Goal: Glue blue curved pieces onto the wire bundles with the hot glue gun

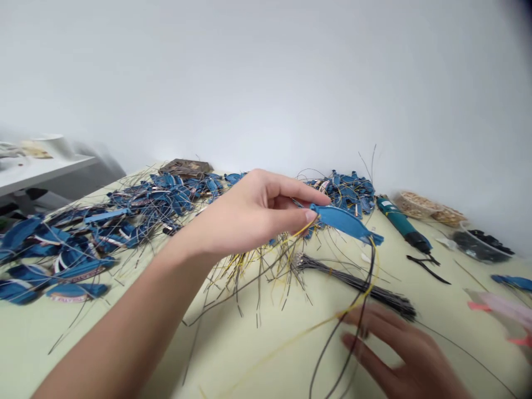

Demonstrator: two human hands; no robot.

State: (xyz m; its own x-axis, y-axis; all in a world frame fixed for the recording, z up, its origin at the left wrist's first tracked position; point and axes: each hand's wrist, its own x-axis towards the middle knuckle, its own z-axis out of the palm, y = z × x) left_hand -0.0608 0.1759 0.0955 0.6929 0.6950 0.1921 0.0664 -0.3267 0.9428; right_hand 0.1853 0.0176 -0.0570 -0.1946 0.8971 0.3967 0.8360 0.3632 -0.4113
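Note:
My left hand [266,208] pinches one end of a curved blue strip [344,221] between thumb and fingers, holding it above the table. From its far end hang black cords [371,266] and a yellow cord [377,271]; another yellow cord trails near my left thumb. Lower down, my right hand [399,349] is blurred, its thumb and fingers apart beside the hanging cords. Whether it touches them is unclear. Beyond it lies a tied bundle of dark cords [353,280]. Cords with yellow and black ends [249,269] spread out under my left hand.
Heaps of similar blue strips [166,194] with loose cords cover the left and back. At right are a teal tool with a cable [401,221], bowls of tan bits [415,204], a clear tub of black pieces [482,244] and a pink item [505,310]. A wall stands behind.

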